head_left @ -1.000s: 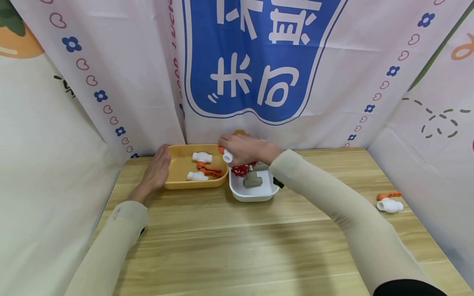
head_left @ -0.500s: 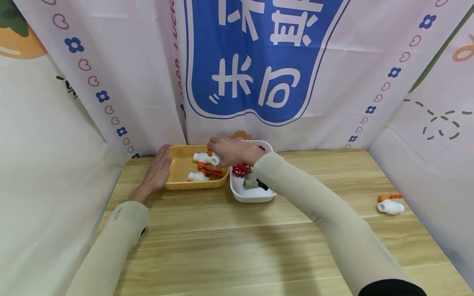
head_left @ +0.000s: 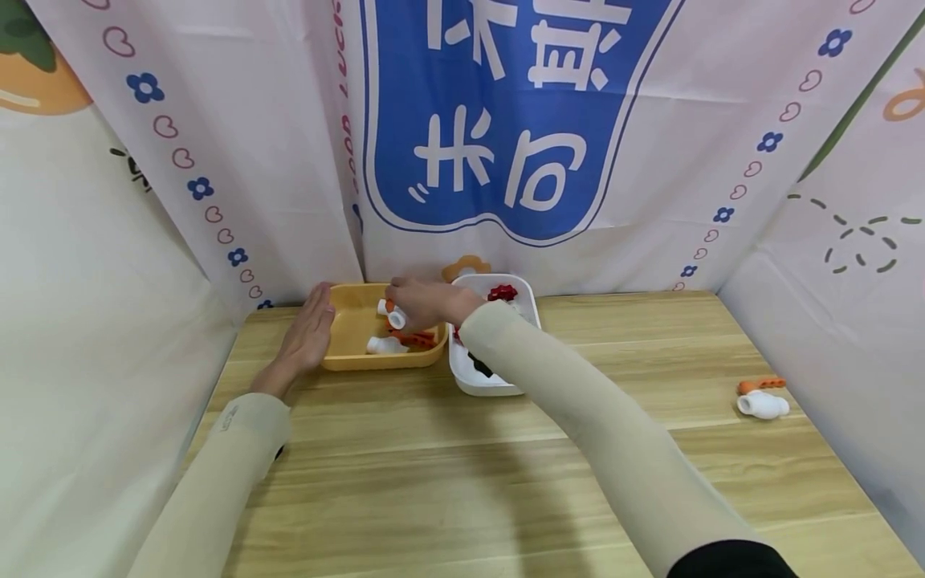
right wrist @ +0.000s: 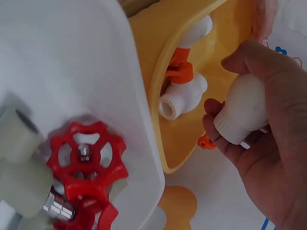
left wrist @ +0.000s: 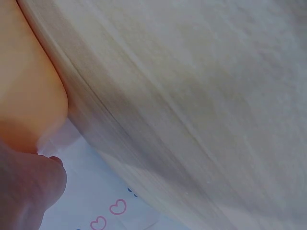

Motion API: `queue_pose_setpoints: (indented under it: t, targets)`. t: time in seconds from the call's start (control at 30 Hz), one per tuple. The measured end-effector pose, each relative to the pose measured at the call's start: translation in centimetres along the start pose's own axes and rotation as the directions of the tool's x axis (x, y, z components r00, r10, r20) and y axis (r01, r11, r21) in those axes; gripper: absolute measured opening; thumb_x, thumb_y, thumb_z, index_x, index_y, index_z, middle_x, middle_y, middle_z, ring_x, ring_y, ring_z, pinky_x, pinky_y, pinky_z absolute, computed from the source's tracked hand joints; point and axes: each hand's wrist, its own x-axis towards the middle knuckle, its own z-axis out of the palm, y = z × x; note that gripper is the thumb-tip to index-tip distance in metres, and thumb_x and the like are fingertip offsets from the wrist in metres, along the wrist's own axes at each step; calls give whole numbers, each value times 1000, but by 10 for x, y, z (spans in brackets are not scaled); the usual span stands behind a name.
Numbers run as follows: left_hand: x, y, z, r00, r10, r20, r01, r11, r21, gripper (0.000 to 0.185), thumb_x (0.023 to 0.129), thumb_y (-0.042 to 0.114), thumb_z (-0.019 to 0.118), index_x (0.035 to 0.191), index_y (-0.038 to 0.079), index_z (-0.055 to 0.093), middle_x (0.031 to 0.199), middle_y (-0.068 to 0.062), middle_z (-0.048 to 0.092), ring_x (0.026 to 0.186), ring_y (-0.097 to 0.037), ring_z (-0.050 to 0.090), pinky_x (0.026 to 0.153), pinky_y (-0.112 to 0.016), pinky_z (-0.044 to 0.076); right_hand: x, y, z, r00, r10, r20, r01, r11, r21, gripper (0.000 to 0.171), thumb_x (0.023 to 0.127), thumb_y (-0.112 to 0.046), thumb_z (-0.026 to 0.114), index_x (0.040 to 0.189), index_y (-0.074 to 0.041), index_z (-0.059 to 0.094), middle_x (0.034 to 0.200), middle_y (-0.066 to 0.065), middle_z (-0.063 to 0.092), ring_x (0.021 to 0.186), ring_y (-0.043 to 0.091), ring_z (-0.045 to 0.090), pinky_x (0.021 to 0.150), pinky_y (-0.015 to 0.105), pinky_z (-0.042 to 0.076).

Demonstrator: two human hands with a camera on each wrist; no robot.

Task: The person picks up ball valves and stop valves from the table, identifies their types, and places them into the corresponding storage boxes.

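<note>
My left hand (head_left: 305,333) lies with straight fingers against the left end of the yellow tray (head_left: 379,363). In the left wrist view only part of that hand (left wrist: 33,187) shows beside the tray wall. My right hand (head_left: 428,305) is over the right half of the tray, holding a white ball valve (right wrist: 244,105) with an orange lever. Its fingers and thumb curl around the white body in the right wrist view. Beneath it, white ball valves (right wrist: 184,98) with orange levers lie in the tray; the hand partly covers them in the head view.
Beside the yellow tray stands a white tray (head_left: 480,387) with red-handwheel valves (right wrist: 86,158) and grey pipe fittings (right wrist: 24,187). Another white ball valve (head_left: 762,404) with an orange lever lies near the table's right edge. A printed curtain (head_left: 614,241) hangs behind the trays.
My right hand has moved left with the ball valve, from above the white tray to over the yellow tray. My left hand has stayed in place.
</note>
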Motion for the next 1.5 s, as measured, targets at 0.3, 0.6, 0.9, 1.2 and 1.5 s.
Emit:
queue_pose_setpoints:
  t: [0.3,0.6,0.9,1.2,1.5]
  targets:
    - [1,1,1,1000,5,-1,-5,1000,2,67,114,42,1,166,2,-9,176,-15,-13,163,-36,-10,132,-55,-3,18,-3,9,1000,27,-6,-27,999,41,58,97,-39,76,144,-10,59,133,5,61,111,18,59,101,30,54]
    - [-1,0,1,1000,7,-7,-7,1000,-1,65,116,38,5,166,-1,-6,176,-18,-10,164,-38,-8,133,-54,-3,26,-10,12,991,137,-5,-136,985,107,51,98,-39,76,137,-9,61,123,4,60,101,18,60,90,28,55]
    - [-1,0,0,1000,13,-13,-12,1000,13,63,116,34,8,167,-1,-5,177,-18,-9,164,-38,-8,133,-55,-2,32,-15,17,978,205,-40,-197,969,149,45,96,-42,77,124,-9,65,116,3,60,98,17,60,87,26,54]
    - [-1,1,1,999,26,-20,-25,1000,18,64,116,37,6,166,-2,-4,176,-20,-8,163,-40,-6,133,-55,-1,37,-20,19,956,284,-76,-267,947,180,71,93,-55,77,140,-6,56,129,5,56,106,15,56,96,25,54]
    - [0,0,1,1000,2,3,-2,1000,9,70,114,46,0,166,1,-8,176,-16,-12,163,-37,-10,132,-55,-3,35,-17,4,956,250,-152,-209,946,246,64,104,-49,66,153,-11,50,143,6,57,115,16,58,106,31,55]
